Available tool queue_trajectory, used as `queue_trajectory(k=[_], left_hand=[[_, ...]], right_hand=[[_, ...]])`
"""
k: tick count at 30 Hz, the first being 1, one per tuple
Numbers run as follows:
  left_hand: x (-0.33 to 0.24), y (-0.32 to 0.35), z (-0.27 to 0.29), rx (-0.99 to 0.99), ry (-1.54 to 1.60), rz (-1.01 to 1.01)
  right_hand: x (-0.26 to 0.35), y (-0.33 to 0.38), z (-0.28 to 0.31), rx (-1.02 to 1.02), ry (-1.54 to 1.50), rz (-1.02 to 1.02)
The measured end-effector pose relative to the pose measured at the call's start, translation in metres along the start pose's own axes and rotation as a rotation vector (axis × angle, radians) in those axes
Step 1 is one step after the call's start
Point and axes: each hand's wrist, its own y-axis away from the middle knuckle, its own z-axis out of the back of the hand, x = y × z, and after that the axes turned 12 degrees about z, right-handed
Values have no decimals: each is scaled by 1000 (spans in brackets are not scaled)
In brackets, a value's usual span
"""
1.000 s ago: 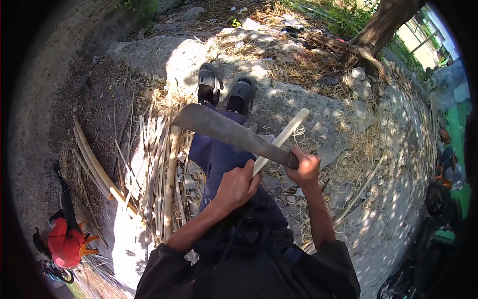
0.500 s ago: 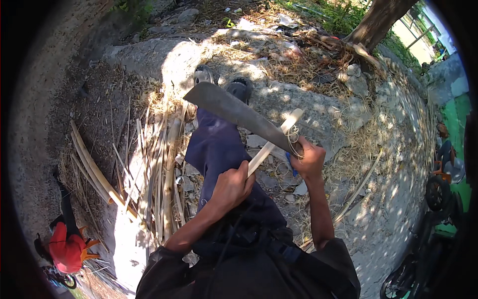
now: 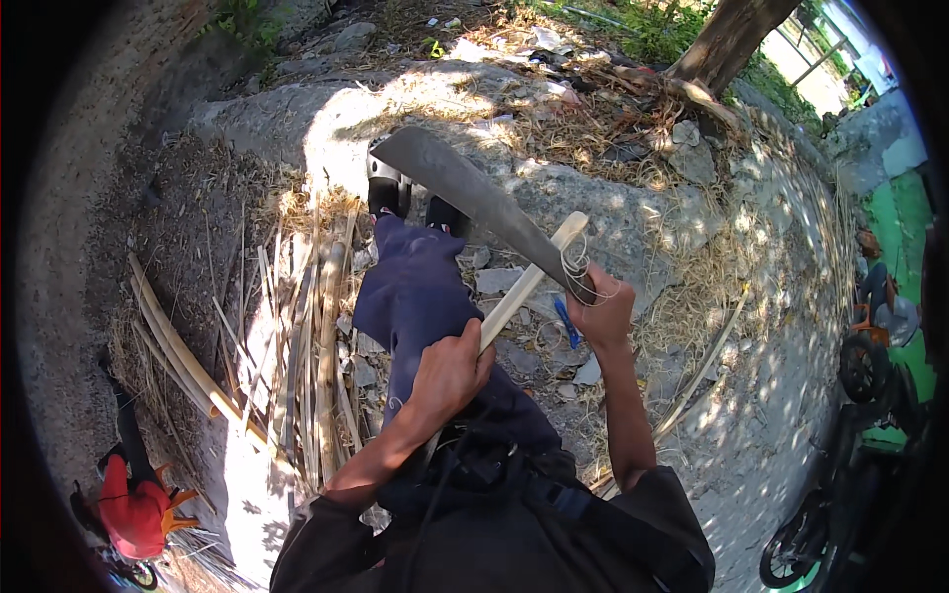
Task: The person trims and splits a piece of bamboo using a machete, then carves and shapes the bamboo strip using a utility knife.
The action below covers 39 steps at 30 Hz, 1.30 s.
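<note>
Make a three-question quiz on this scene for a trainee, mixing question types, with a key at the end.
1. Multiple choice: Which grip holds the broad-bladed knife? (a) left hand only (b) right hand only (c) both hands
2. True or false: The left-hand grip is empty.
3. Fill in: The largest pile of long stalks lies on the ground to the person's ____ side.

Key
1. b: the right-hand grip holds it.
2. False: it is closed around a pale strip.
3. Left, beside the dark trousers.
</note>
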Motion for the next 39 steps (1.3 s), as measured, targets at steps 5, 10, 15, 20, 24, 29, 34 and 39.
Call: queue_trajectory(k=[5, 10, 15, 20, 24, 29, 34, 39], left_hand=[[2, 0, -2, -7, -21, -17], [2, 4, 1, -10, 12, -22], [2, -6, 2, -11, 47, -24], [2, 3, 3, -11, 61, -5], [1, -2, 4, 7, 57, -15], [-1, -2, 1, 8, 50, -19], [-1, 0, 3, 8, 44, -22], [0, 0, -1, -12, 8, -24]], right_hand=[[20, 14, -5, 21, -82, 121], [-4, -7, 2, -44, 70, 54], [16, -2, -4, -83, -63, 57], [13, 2, -1, 30, -36, 209], [2, -9, 2, -45, -8, -20], [9, 4, -2, 25, 0, 169], [-5, -10, 3, -115, -24, 54], [5, -8, 4, -72, -82, 21]])
